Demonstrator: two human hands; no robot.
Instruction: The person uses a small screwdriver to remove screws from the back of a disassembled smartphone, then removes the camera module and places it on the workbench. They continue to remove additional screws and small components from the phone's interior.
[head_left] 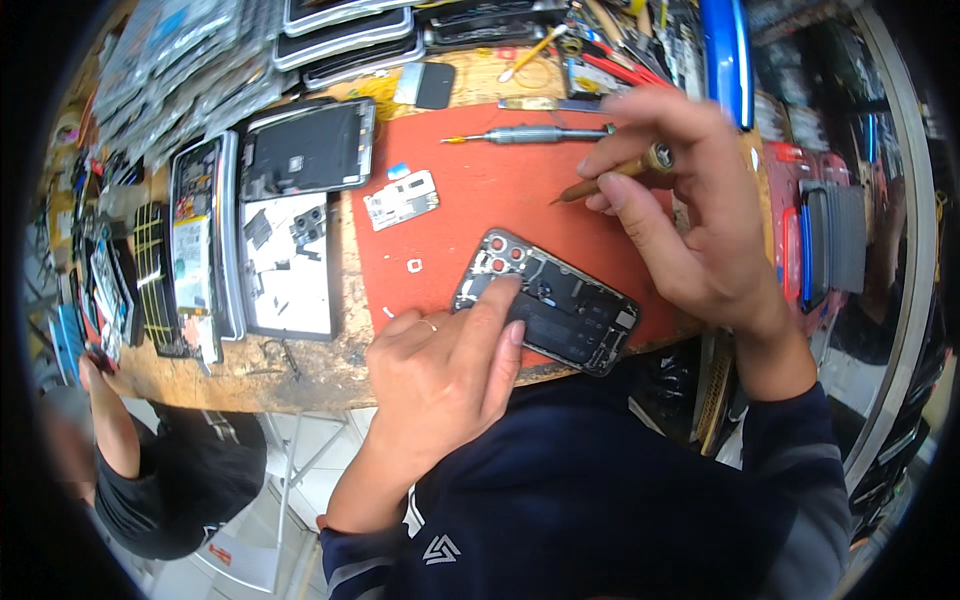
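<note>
An opened smartphone (pixel 562 308) lies aslant on the red work mat (pixel 400 262), its dark inside and camera openings facing up. My left hand (pixel 440 365) rests over its near left edge. The left index fingertip touches the phone just below the camera openings, the thumb lies apart beside it, and the other fingers are bent. Above the mat, to the right, my right hand (pixel 690 200) pinches a thin-tipped screwdriver (pixel 625 172) with a brown handle, its tip pointing left and clear of the phone. A metal shield plate (pixel 402 200) lies farther left on the mat.
A grey precision screwdriver (pixel 530 134) lies along the mat's far side. At left are a dark phone or tablet panel (pixel 308 150), a white tray of small parts (pixel 290 275) and stacked phone frames. A co-worker's arm (pixel 115 425) reaches the table's left end.
</note>
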